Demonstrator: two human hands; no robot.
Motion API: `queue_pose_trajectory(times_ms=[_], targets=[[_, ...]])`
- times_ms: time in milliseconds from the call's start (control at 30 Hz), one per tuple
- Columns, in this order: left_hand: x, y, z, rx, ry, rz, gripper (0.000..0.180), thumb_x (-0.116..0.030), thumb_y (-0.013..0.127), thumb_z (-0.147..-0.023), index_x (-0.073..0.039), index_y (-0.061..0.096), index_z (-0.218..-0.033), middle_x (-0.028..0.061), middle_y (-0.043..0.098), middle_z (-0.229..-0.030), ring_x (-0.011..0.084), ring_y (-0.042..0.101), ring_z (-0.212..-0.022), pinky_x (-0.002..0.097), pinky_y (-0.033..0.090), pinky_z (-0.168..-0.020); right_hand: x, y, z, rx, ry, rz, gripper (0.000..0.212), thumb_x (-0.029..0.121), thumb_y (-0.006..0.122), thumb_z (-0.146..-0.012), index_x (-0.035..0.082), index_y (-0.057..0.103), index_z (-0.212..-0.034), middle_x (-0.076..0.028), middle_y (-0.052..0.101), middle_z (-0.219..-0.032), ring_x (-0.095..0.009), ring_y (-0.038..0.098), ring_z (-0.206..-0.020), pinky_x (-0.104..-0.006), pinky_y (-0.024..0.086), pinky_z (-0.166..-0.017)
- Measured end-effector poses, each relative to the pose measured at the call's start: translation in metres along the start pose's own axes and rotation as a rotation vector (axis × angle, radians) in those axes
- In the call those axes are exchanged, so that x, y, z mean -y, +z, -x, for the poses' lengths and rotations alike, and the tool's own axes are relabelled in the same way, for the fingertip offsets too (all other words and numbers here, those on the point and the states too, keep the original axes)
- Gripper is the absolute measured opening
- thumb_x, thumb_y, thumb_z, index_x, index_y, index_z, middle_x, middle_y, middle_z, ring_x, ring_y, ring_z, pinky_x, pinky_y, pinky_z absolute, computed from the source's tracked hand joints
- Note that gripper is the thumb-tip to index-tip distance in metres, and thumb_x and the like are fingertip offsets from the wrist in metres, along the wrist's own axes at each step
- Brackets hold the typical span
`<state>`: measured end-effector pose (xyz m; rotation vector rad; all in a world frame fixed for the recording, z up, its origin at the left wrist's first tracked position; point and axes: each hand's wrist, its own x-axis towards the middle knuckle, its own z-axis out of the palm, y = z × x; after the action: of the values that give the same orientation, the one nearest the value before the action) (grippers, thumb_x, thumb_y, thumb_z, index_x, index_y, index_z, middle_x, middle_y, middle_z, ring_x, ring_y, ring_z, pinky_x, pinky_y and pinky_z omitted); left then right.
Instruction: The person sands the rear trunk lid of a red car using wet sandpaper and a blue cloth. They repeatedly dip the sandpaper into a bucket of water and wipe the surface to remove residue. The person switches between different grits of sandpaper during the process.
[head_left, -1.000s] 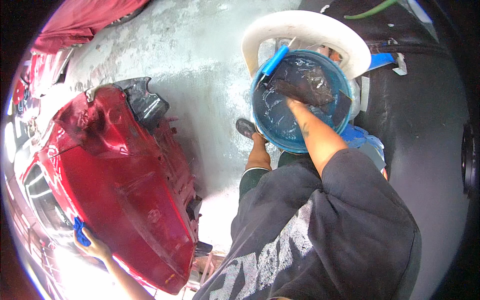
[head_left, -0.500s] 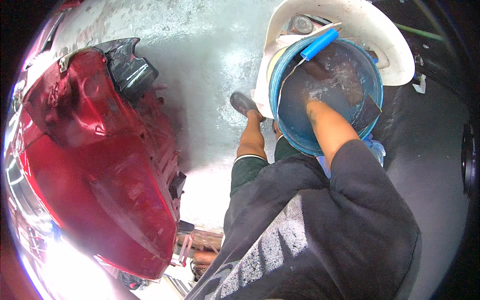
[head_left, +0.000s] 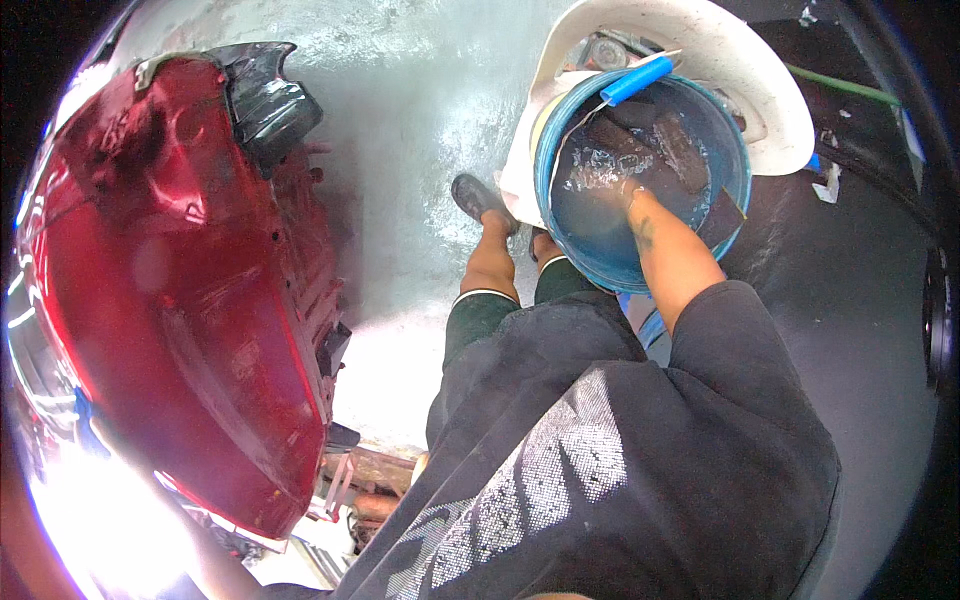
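Right fingers invisible beneath murky water (head_left: 598,222)

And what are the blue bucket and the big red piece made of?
The blue bucket is probably plastic, with a slightly shiny finish: its rounded blue rim looks smooth and moulded.

The big red piece could be painted metal or plastic; I can't tell. Bright glints suggest gloss, with dull scuffs.

Shiny grey floor (head_left: 390,150), white glare (head_left: 105,525) lower left
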<state>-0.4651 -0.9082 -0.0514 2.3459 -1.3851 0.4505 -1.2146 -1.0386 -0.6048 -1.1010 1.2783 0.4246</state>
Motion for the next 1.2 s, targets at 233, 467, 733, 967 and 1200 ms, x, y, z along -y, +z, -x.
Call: queue_pose_trajectory(times_ms=[233, 467, 733, 967, 1200], targets=[[0.052, -0.008, -0.013, -0.134, 0.007, -0.015, 0.074, -0.04, 0.085, -0.103, 0.007, 0.055, -0.152, 0.0236, 0.066, -0.147, 0.034, 0.072, -0.125, 0.0433, 0.059, -0.113, 0.019, -0.045, 0.077, 0.456, 0.18, -0.872, 0.04, 0.042, 0.067, -0.1, 0.008, 0.078, -0.119, -0.012, 0.081, -0.114, -0.032, 0.076, -0.102, -0.0533, 0.059, -0.096], [0.055, -0.018, -0.026, -0.476, 0.018, -0.452, 0.119, -0.082, 0.09, -0.077, -0.004, 0.053, -0.159, 0.0277, 0.056, -0.151, 0.0441, 0.052, -0.146, 0.0575, 0.044, -0.124, -0.003, -0.05, 0.124, 0.377, -0.203, -1.248, 0.056, 0.045, 0.057, -0.101, 0.003, 0.074, -0.136, -0.016, 0.082, -0.123, -0.031, 0.078, -0.105, -0.0468, 0.06, -0.101], [-0.149, 0.06, 0.092, -0.505, 0.299, -0.094, 0.061, -0.029, 0.089, -0.098, 0.001, 0.062, -0.143, 0.0209, 0.062, -0.139, 0.0352, 0.066, -0.123, 0.0482, 0.059, -0.105, 0.006, -0.044, 0.166, 0.015, -0.412, -1.385, 0.066, 0.044, 0.054, -0.101, -0.005, 0.069, -0.143, -0.021, 0.077, -0.137, -0.035, 0.075, -0.121, -0.0471, 0.056, -0.112], [-0.399, 0.19, 0.242, 0.419, 0.219, 0.96, 0.028, -0.005, 0.085, -0.095, -0.003, 0.078, -0.122, 0.0128, 0.077, -0.12, 0.0239, 0.073, -0.116, 0.038, 0.057, -0.104, 0.027, -0.053, 0.203, 0.215, -0.689, -1.51, 0.072, 0.033, 0.064, -0.093, -0.005, 0.061, -0.154, -0.024, 0.072, -0.146, -0.04, 0.073, -0.13, -0.0537, 0.055, -0.118], [-0.492, 0.234, 0.275, 1.216, -0.071, 1.082, 0.049, -0.025, 0.077, -0.108, -0.002, 0.065, -0.15, 0.0122, 0.075, -0.133, 0.0147, 0.07, -0.111, 0.0325, 0.058, -0.097, 0.017, -0.053, 0.211, 0.195, -0.748, -1.507, 0.07, 0.033, 0.066, -0.091, -0.006, 0.063, -0.15, -0.024, 0.073, -0.144, -0.039, 0.073, -0.13, -0.0533, 0.053, -0.119]])
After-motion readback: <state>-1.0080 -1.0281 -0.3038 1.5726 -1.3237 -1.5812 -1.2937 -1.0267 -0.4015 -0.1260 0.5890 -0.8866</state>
